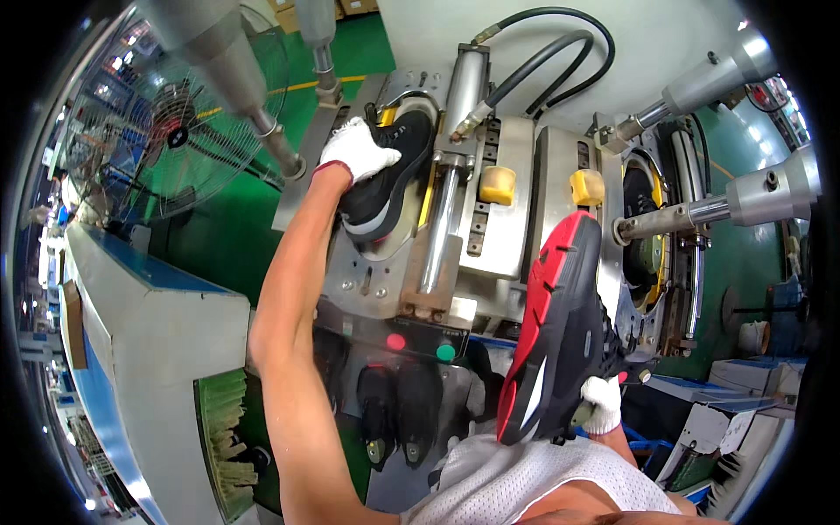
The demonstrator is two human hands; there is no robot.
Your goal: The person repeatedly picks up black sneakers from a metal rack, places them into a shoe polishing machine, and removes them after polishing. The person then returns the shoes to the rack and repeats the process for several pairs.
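Observation:
My left hand (360, 150), in a white knit glove with a dark red cuff, grips a black shoe (385, 191) with a grey and white heel edge. That shoe sits on the metal bed at the machine's left station, inside a yellow-edged frame. Close to my body, my right hand (602, 404), also gloved, holds a second shoe (553, 328) near its collar. This one is tilted on its side, showing a red and black sole with a white patch. A greenish piece, perhaps a last, shows beside my right glove; those fingers are partly hidden.
A steel press machine (507, 232) with cylinders, black hoses (560, 52) and yellow blocks stands ahead. Its right station holds another dark shoe (643, 223). Red and green buttons (446, 353) sit on the front, above dark shoes (416, 411). At left are a fan (175, 131) and a white-blue machine (166, 332).

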